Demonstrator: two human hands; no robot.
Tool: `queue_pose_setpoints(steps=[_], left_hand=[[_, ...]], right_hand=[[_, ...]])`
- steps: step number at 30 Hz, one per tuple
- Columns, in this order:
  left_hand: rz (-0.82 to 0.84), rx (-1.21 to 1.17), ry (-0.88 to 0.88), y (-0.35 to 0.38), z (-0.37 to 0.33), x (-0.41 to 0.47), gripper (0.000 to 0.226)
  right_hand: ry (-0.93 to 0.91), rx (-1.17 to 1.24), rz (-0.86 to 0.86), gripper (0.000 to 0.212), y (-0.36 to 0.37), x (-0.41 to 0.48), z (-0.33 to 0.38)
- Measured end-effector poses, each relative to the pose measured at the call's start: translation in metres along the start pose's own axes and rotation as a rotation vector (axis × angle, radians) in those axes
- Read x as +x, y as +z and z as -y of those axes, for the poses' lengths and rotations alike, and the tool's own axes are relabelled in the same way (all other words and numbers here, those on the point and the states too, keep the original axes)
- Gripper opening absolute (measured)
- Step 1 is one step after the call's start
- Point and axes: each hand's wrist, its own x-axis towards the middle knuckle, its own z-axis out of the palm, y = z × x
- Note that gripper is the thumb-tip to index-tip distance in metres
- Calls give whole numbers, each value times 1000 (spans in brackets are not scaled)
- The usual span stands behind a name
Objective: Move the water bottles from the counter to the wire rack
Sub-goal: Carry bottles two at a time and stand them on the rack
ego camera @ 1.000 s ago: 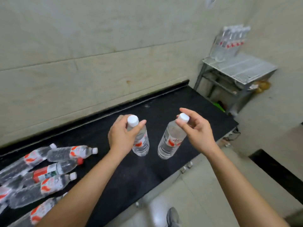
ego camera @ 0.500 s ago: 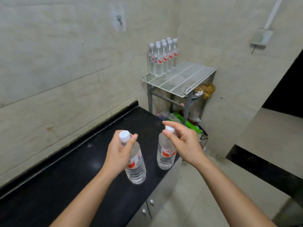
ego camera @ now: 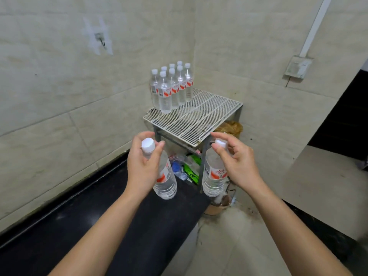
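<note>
L bottle (ego camera: 166,183), R bottle (ego camera: 213,177) carried nearer wire rack (ego camera: 191,121).

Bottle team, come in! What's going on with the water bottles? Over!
Left hand grips first bottle by neck; right hand pinches second bottle at cap. Both short of wire rack. Near side bare, other bottles at back.

- Left hand (ego camera: 142,166) and right hand (ego camera: 237,162) have moved from mid-bench (ego camera: 99,226) up to the rack (ego camera: 199,118).
- Left bottle (ego camera: 165,180) now hangs over the bench end, right bottle (ego camera: 214,176) past it.
</note>
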Motion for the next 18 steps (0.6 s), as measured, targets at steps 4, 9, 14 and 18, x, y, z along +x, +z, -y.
queue_pose_setpoints(steps=[4, 9, 14, 18], left_hand=[[-41, -154, 5, 34, 6, 61, 22], [-53, -203, 13, 76, 36, 148, 22], [-103, -157, -18, 118, 60, 230, 31], [-66, -66, -34, 145, 76, 273, 27]], right_hand=[[-33, 17, -45, 24, -5, 62, -26], [-72, 12, -40, 27, 0, 159, -52], [-98, 53, -30, 33, 6, 248, -81], [-110, 45, 12, 37, 15, 300, -106]])
